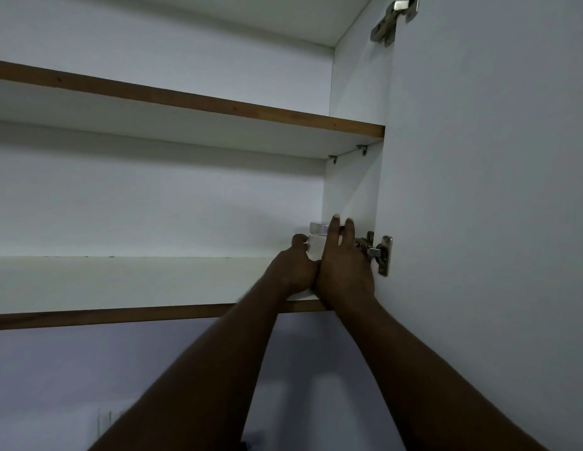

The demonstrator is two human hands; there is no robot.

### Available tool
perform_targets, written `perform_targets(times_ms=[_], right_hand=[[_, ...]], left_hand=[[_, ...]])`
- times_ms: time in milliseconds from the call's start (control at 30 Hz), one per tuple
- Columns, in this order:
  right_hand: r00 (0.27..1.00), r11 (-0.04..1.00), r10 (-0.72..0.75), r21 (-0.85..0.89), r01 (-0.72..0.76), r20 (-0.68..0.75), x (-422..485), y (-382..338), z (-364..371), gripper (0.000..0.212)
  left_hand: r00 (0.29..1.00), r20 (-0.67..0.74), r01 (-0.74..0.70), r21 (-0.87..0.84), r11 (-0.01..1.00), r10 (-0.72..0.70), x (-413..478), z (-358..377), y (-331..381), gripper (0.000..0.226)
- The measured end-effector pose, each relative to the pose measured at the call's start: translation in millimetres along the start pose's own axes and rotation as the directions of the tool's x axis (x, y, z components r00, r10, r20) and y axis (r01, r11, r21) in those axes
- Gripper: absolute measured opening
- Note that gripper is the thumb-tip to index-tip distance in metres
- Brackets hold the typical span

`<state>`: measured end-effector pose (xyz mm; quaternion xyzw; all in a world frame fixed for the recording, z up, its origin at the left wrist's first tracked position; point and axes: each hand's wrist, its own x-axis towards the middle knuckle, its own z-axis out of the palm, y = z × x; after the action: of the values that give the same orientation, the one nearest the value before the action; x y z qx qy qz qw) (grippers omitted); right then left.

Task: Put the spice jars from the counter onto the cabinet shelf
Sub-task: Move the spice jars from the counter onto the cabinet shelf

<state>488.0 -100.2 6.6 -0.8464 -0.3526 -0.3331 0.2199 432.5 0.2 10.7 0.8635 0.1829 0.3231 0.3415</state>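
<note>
Two hands are flanking spice jar (314, 248) on shelf (121, 283) — right hand (344, 268) pressing flat against it, left hand (293, 268) curling, hold unclear — hinge (376, 252) crowding right.

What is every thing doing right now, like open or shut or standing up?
Jar, upright on the lower shelf, lid on.
Door, open.
Left hand, fingers curled at the jar's side; grip unclear.
Right hand, fingers straight, against the jar.
</note>
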Motion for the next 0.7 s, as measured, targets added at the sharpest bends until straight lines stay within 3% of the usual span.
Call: perform_targets(times_ms=[133,333,433,567,633,700], right_hand=[[0.999,1.000,0.008,0.024,-0.007,-0.031,-7.2,-3.3,-4.1,0.103],[0.997,0.997,-0.078,-0.025,0.077,-0.020,-36.1,-13.2,-18.5,0.112],[0.988,0.990,-0.135,0.025,0.137,-0.073,-65.1,-27.3,-30.8,0.085],[0.966,0.961,-0.180,0.177,0.213,-0.185,-112.5,-46.6,-35.2,0.049],[0.964,0.947,-0.233,0.196,0.255,-0.129,-148.3,-57.6,-25.6,0.041],[0.965,0.948,-0.262,0.190,0.254,0.020,-191.4,-66.6,-8.1,0.042]], left_hand=[[0.998,0.058,-0.001,-0.021,1.000,0.003,-3.0,-1.8,1.2,0.080],[1.000,-0.029,0.013,0.102,0.995,-0.010,-33.1,-14.0,2.3,0.089],[0.990,-0.117,-0.062,0.107,0.992,0.075,-69.8,-29.8,5.3,0.069],[0.892,-0.354,-0.293,0.018,0.956,0.280,-144.4,-35.2,-9.0,0.024],[0.884,-0.371,-0.294,0.036,0.955,0.286,-184.3,-32.3,-33.5,0.011],[0.929,-0.302,-0.213,0.038,0.976,0.214,-221.5,-25.8,-69.8,0.007]])
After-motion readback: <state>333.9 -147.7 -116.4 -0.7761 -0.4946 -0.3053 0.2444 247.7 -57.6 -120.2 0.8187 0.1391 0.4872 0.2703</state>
